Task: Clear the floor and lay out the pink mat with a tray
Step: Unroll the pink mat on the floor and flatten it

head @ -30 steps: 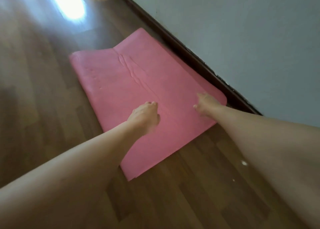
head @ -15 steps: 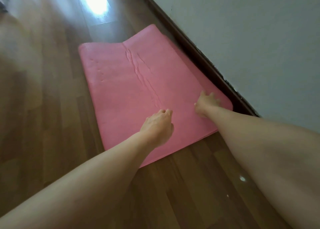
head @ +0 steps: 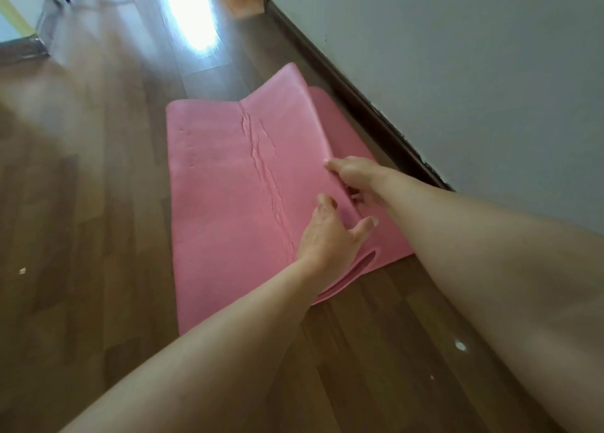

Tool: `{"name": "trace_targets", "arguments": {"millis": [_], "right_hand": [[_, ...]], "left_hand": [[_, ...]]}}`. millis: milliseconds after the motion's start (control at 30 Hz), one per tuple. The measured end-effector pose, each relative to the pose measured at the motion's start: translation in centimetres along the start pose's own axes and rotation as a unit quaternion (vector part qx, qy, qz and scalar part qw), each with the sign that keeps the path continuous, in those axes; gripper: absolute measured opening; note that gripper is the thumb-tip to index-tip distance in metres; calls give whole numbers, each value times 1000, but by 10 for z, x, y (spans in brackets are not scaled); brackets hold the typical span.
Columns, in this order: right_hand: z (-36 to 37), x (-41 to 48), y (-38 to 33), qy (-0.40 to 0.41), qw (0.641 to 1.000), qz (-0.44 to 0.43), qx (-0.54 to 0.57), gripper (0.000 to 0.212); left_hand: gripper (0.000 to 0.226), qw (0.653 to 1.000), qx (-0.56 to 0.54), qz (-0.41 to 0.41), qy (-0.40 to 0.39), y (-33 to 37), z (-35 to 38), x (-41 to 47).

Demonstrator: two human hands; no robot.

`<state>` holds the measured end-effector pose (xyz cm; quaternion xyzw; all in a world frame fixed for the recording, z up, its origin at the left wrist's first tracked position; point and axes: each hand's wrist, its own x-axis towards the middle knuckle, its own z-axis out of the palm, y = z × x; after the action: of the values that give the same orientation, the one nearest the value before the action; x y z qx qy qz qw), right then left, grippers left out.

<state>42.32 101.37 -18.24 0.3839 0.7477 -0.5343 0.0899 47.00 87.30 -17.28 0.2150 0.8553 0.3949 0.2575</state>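
Unfolding the pink mat — centre frame, folded double, right side just beside the baseboard. The left hand and right hand, close together, each pinch the top layer's right edge. Spread the hands apart first, then peel evenly (middle crease may buckle). Surface: wood floor; grey wall upper right.

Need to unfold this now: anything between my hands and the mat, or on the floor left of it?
Nothing visible. Left hand and right hand both grip the pink mat's lifted edge; the floor to its left shows only a tiny white speck.
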Motion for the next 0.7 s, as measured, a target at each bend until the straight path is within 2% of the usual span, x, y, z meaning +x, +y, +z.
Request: {"name": "trace_targets", "arguments": {"millis": [67,167,233,300,400,500,700], "right_hand": [[7,-4,-12,-29,999,-28,-13,47],[21,-9,-26,-17,998,-54,9,47],[32,-13,-37,-9,997,-61,41,42],[43,-17,-49,-2,996,-74,41,35],[63,-26,-74,27,994,-106,-26,21],[84,-41,-99,39,990,-122,-64,17],[129,-75,-148,-1,993,-117,20,15]], "left_hand": [[48,1000,-2,-22,-4,1,-9,-5],[62,999,10,-42,-10,0,-24,-10],[62,999,24,-31,0,-3,-37,-13],[56,999,36,-17,8,-8,-51,-17],[37,998,56,7,26,-13,-76,-24],[34,993,113,22,34,-18,-102,-34],[62,977,202,27,67,-39,-169,-60]]}}
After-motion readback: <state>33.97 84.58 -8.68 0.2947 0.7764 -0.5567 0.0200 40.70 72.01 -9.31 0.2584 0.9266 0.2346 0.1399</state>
